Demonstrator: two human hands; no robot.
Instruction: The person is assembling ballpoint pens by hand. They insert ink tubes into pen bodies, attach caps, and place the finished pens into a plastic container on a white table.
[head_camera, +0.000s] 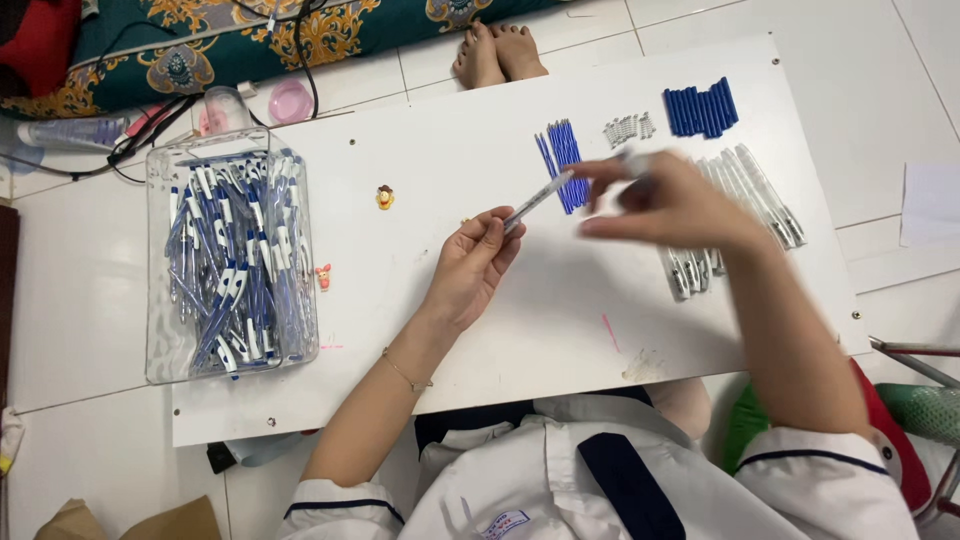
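White board serves as the desk (480, 330), laid low over the tiled floor. At frame centre the left hand (470, 265) pinches 1 clear pen barrel (538, 198) by its lower end, tilted up toward the right hand (665, 205), which is blurred; its fingers look closed at the barrel's top end, though on what I cannot tell. Parts lie sorted in the upper right, within reach: blue refills (563, 160), springs (628, 128), dark blue caps (702, 108), clear barrels (740, 205). A clear bin (160, 290) at left holds finished pens (238, 270).
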